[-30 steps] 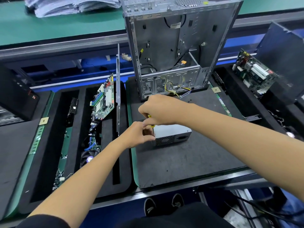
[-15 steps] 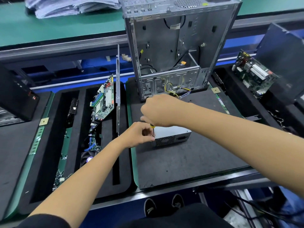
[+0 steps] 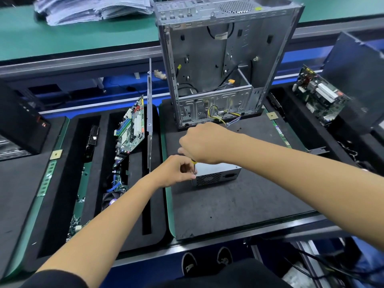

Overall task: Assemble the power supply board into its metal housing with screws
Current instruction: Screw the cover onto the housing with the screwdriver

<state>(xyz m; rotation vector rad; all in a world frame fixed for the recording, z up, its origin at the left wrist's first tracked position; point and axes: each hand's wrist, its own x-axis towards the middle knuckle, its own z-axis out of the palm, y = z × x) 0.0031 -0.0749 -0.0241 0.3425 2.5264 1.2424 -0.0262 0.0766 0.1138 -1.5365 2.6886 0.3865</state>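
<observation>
A small silver power supply housing (image 3: 218,173) with a vent grille on its near face lies on the black foam mat (image 3: 239,204). My right hand (image 3: 202,142) is closed over a screwdriver (image 3: 193,166) with a yellow handle, whose shaft stands upright at the housing's left top corner. My left hand (image 3: 176,170) rests against the housing's left end, with its fingers pinched around the shaft near the tip. The screw itself is hidden by my fingers.
An open grey computer case (image 3: 224,59) stands upright behind the housing, with loose yellow wires (image 3: 220,115) spilling out of it. A motherboard (image 3: 131,127) and a thin metal panel (image 3: 149,121) stand in foam slots on the left. Another board (image 3: 320,96) leans at the right.
My right hand has shifted slightly down and to the left over the screwdriver. My left hand and the housing stay where they were.
</observation>
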